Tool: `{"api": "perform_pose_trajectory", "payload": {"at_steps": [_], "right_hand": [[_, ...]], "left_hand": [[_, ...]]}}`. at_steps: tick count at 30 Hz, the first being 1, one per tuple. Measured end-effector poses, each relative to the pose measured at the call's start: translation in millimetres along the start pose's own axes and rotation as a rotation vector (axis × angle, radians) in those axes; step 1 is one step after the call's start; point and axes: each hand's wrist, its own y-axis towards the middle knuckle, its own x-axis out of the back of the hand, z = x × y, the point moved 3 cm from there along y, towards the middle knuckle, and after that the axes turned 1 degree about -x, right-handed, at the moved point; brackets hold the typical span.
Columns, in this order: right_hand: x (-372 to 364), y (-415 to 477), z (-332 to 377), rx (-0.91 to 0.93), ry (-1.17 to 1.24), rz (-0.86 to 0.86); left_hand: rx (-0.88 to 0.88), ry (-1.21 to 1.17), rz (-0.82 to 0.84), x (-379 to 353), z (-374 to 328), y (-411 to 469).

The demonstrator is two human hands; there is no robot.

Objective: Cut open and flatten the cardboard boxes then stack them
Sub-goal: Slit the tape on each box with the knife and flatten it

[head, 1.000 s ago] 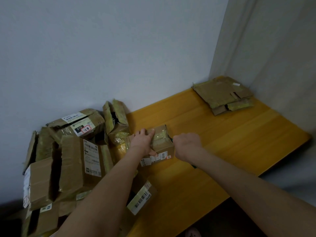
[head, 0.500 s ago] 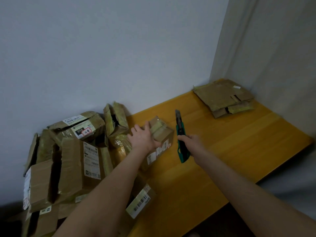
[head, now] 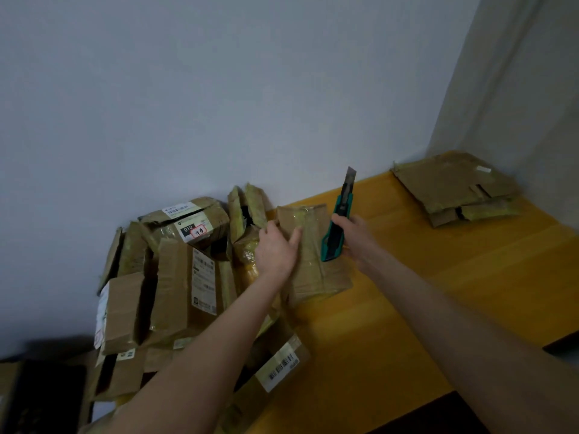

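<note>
Yellow wooden bench (head: 438,308) set into a corner of pale walls (head: 219,89), filling the lower right of the view. Heaped over its left end, against the back wall, a pile of taped cardboard boxes (head: 175,277): brown, several with white shipping labels (head: 203,277) and barcodes, some leaning on each other. In the far right corner of the bench, a low stack of flattened cardboard (head: 454,186), well apart from the pile. Just beside the pile, toward the back edge near the left end, one small box (head: 316,270), bound in clear tape, stood up at a tilt with its lower edge down on the bench. Gripped at its upper left edge by the left hand (head: 275,249), thumb lying on the near face, fingers wrapped round the far side. Right hand (head: 354,236) just to the right of the small box, fingers closed round a utility knife (head: 335,236) with a teal and black handle. Blade (head: 350,175) slid out, pointing up toward the back wall and away from the cardboard. Butt of the handle low at the small box's right edge; contact there not clear.
</note>
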Motion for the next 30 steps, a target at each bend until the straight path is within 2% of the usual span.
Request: {"api": "perform_pose_trajectory", "payload": {"at_steps": [4,9,13,17,21,30], "right_hand": [[-6,4,-2,0.004,-0.128,0.022],[-3,7,-19,-0.054,-0.195,0.017],[-6,10,-19,-0.039,-0.153,0.024],[-10,7,-20,-0.035,-0.238,0.030],[8,-5,-25,0.087,-0.479,-0.055],[15,-52,-28,0.396,-1.232,0.045]], "left_hand": [[0.000,0.021,-0.019,1,6,5],[-0.098,0.122,0.160,-8,9,22],[-0.064,0.197,0.096,-2,2,29],[-0.127,0.197,0.107,-11,5,28],[-0.105,0.124,0.121,-8,7,31],[-0.073,0.035,0.143,-4,15,32]]}}
